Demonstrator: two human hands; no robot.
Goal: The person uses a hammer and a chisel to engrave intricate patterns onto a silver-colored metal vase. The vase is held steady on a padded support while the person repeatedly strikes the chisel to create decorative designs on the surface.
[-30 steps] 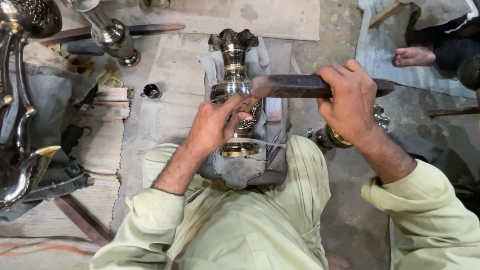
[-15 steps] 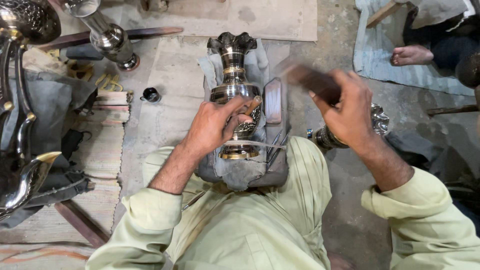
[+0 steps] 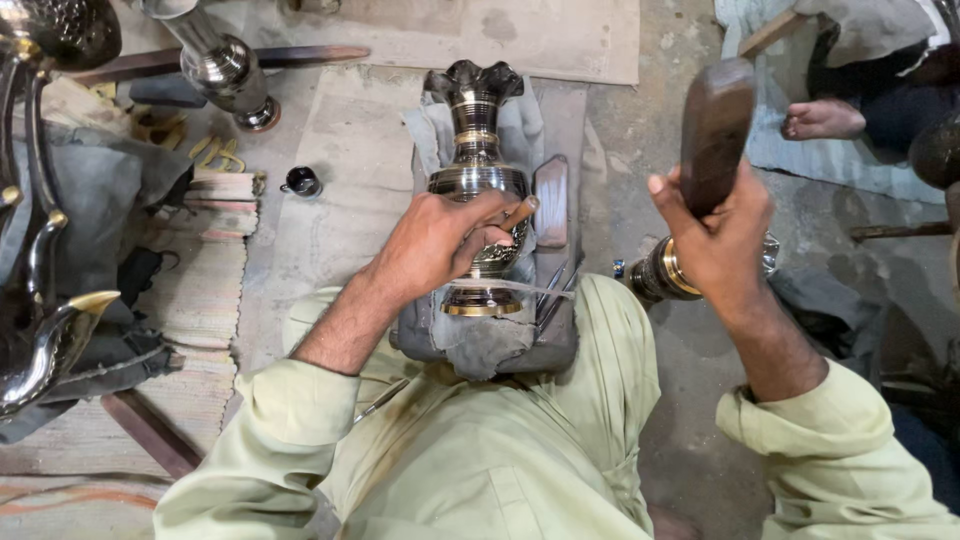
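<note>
Head view: your left hand (image 3: 440, 240) pins a small chisel (image 3: 518, 213) on the vase (image 3: 478, 180), which lies lengthwise on the cushion's (image 3: 480, 345) middle. Your right hand (image 3: 715, 240) grips the mallet (image 3: 715, 130), raised to the chisel's right.

A dark engraved metal vase with brass bands (image 3: 478, 150) lies on grey cloth padding (image 3: 470, 340) between the knees. The left hand (image 3: 440, 240) presses a thin chisel (image 3: 518, 213) against its belly. The right hand (image 3: 715, 240) grips a raised dark wooden mallet (image 3: 715, 130).

metal vases (image 3: 478, 170): 3 | wooden mallets (image 3: 714, 130): 1 | hands (image 3: 435, 245): 2
</note>
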